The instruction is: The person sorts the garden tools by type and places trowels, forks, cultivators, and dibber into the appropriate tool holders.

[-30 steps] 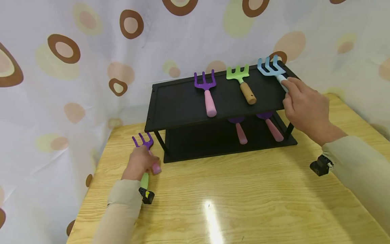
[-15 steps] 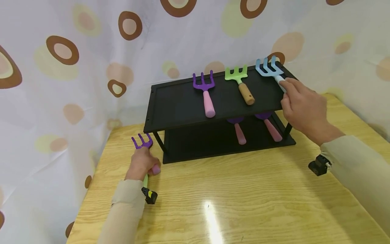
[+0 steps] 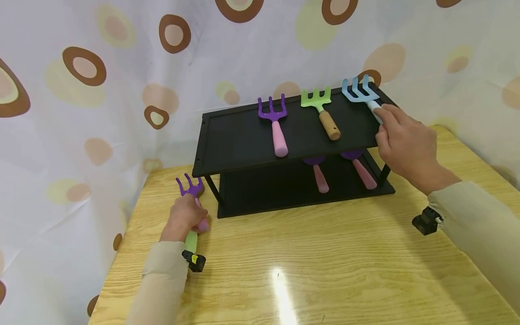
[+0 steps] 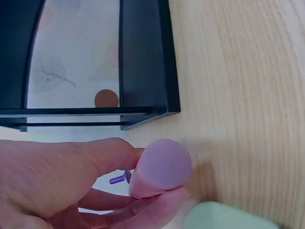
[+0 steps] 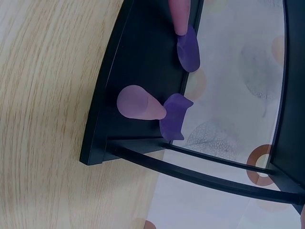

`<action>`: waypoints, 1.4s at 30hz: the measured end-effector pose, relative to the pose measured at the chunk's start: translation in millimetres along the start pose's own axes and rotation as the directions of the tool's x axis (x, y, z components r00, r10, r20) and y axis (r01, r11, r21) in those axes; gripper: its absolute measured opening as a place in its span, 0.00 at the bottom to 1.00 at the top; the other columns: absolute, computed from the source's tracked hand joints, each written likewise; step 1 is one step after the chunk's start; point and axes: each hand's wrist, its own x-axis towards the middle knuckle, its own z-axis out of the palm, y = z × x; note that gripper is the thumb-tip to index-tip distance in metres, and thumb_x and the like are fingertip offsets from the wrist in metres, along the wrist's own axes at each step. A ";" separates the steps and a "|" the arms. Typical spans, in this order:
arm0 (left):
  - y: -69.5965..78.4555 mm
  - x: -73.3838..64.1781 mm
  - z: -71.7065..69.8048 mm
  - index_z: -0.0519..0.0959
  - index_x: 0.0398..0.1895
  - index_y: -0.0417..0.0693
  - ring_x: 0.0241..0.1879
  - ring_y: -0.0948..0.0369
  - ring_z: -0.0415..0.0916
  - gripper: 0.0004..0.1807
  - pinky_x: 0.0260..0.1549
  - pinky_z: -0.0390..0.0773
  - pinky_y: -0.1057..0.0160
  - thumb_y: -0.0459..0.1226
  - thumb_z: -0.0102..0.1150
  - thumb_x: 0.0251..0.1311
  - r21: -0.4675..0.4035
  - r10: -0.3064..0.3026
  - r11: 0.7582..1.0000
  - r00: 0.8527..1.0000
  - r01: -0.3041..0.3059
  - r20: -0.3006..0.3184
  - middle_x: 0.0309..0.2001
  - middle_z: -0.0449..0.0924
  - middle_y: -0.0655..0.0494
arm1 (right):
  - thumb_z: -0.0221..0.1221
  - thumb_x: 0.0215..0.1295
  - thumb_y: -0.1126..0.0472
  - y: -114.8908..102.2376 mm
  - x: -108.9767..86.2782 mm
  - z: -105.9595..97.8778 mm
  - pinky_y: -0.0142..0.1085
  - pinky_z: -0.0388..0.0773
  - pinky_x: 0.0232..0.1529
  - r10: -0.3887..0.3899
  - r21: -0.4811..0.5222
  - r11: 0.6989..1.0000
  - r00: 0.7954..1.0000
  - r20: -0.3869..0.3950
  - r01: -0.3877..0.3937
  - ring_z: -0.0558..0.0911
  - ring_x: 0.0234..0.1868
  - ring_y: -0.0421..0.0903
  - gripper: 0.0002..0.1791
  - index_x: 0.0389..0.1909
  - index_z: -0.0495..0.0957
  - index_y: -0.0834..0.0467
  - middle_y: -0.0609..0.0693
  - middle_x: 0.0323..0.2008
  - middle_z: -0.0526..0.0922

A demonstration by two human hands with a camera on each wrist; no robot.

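At the left of the table, my left hand (image 3: 183,215) grips the pink handle of a purple hand fork (image 3: 192,188) with three tines. In the left wrist view, the handle's round end (image 4: 166,164) sits between thumb and fingers. A pale green object (image 3: 191,242) lies partly hidden under that wrist. Over the rack's right end, my right hand (image 3: 409,143) pinches the pale handle of a light blue hand rake (image 3: 362,93) on the top shelf. Left of it lie a green hand rake (image 3: 328,123) with a wooden handle and another purple fork (image 3: 279,135).
A black two-tier rack (image 3: 233,142) stands at the back of the wooden table (image 3: 308,253). Its lower shelf bears two purple-bladed tools with pink handles, one nearer the middle (image 3: 321,179) and one at the right (image 5: 138,102). A patterned curtain (image 3: 122,90) hangs behind.
My left hand has shifted slightly on or with the purple fork, first right, then back left; its fingers now close round the handle. The right hand and light blue rake have stayed put.
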 end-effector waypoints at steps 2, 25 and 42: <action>-1.8 0.3 -2.4 0.74 0.30 0.38 0.16 0.58 0.82 0.08 0.17 0.81 0.66 0.34 0.61 0.62 0.018 0.009 1.000 1.000 -0.008 -0.020 0.27 0.82 0.43 | 0.43 0.73 0.60 -0.4 0.5 -0.4 0.56 0.78 0.22 -0.004 -0.001 1.000 1.000 0.000 0.004 0.84 0.44 0.67 0.23 0.63 0.72 0.61 0.61 0.63 0.76; -0.6 -28.2 -43.5 0.76 0.30 0.39 0.27 0.51 0.81 0.13 0.30 0.79 0.54 0.39 0.47 0.69 0.210 0.253 0.955 0.946 -0.210 -0.204 0.27 0.83 0.45 | 0.42 0.73 0.60 -0.3 0.6 1.0 0.56 0.78 0.21 -0.017 0.011 1.000 1.000 0.002 0.017 0.84 0.48 0.65 0.23 0.62 0.72 0.62 0.61 0.62 0.76; 12.7 -49.7 -68.0 0.81 0.52 0.34 0.27 0.49 0.77 0.15 0.26 0.75 0.55 0.35 0.54 0.69 0.253 0.454 0.890 0.788 -0.379 -0.416 0.31 0.84 0.40 | 0.43 0.73 0.59 2.0 1.6 0.5 0.55 0.78 0.20 -0.006 -0.004 1.000 1.000 0.028 0.007 0.84 0.49 0.65 0.23 0.64 0.71 0.61 0.61 0.63 0.75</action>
